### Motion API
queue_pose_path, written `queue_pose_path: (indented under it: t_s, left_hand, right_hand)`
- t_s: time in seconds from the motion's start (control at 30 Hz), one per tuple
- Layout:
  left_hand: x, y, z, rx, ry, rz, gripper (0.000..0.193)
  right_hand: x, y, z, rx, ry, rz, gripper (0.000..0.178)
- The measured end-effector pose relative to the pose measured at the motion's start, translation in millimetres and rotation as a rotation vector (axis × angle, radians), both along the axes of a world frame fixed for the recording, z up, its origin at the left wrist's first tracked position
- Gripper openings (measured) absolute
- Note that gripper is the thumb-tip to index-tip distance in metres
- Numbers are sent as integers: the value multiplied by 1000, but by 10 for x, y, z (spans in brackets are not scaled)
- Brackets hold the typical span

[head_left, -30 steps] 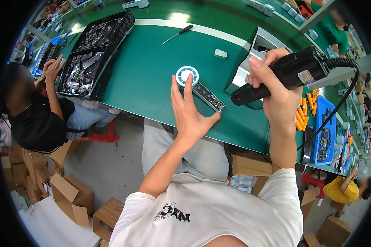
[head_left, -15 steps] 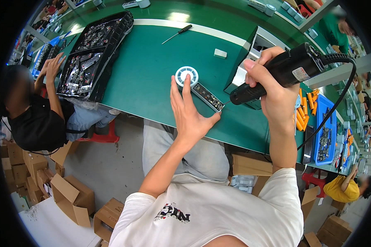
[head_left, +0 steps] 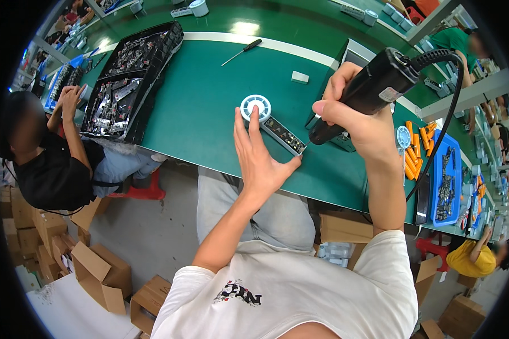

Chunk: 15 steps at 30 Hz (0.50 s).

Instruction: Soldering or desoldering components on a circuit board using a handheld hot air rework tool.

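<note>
A small handheld fan (head_left: 283, 135) lies on the green table, its round white head (head_left: 256, 107) at the upper left and its narrow handle slanting down to the right. The handle is uncovered and shows a circuit board. My left hand (head_left: 259, 161) steadies it, a finger pressed on the head's hub and the thumb by the handle's lower end. My right hand (head_left: 359, 116) is wrapped round a black corded electric screwdriver (head_left: 373, 85). Its thin bit points down at the handle's lower end; I cannot tell whether it sits in a screw.
A black tray of circuit parts (head_left: 116, 85) stands at the left, beside a seated co-worker (head_left: 51, 152). Farther back lie a screwdriver (head_left: 242, 52) and a small white block (head_left: 300, 77). Orange cylinders (head_left: 413, 150) and a blue bin (head_left: 445, 181) are at the right, past the cord.
My right hand has brought the electric screwdriver left and tipped it more upright, its bit now at the handle's end. My left hand and the fan have barely moved.
</note>
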State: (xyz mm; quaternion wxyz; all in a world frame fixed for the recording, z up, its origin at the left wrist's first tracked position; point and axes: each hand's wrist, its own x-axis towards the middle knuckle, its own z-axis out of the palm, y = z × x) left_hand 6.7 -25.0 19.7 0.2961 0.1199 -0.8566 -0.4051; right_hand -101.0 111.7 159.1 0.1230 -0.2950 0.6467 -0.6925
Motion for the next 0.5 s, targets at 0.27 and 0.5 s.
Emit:
queue_pose_path:
  t_s: [0.27, 0.5]
  left_hand:
    - [27, 13, 12, -69, 16, -101, 137]
    - [114, 83, 61, 27, -111, -486, 150]
  right_hand:
    - [-23, 246, 262, -189, 15, -167, 23]
    - [-287, 546, 367, -340, 156, -412, 21]
